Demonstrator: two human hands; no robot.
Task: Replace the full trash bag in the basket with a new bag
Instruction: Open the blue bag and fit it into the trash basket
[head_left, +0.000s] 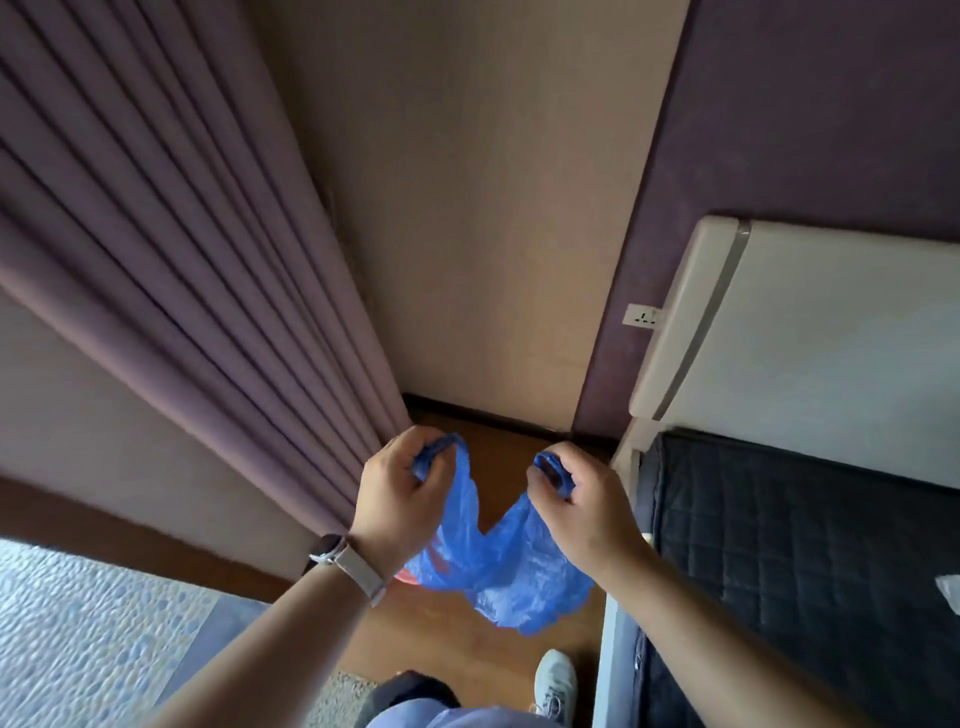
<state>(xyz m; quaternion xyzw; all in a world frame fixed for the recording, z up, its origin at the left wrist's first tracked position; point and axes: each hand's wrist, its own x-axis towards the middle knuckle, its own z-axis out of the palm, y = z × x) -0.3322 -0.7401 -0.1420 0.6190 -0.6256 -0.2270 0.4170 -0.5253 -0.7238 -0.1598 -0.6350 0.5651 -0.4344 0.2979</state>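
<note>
Purple pleated curtains (182, 260) and a dark quilted mattress (805, 545) flank a wooden floor (467, 649). Over it hangs the blue trash bag (498, 566), its two handles held apart, one clenched in each fist: left hand (400, 493), right hand (582, 499), knuckles up. A wristwatch (332, 551) bands the left wrist.

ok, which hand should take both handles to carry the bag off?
Right, marginally. The left hand and right hand each grip one handle, level, but the blue trash bag sags lowest nearer the right.
</note>
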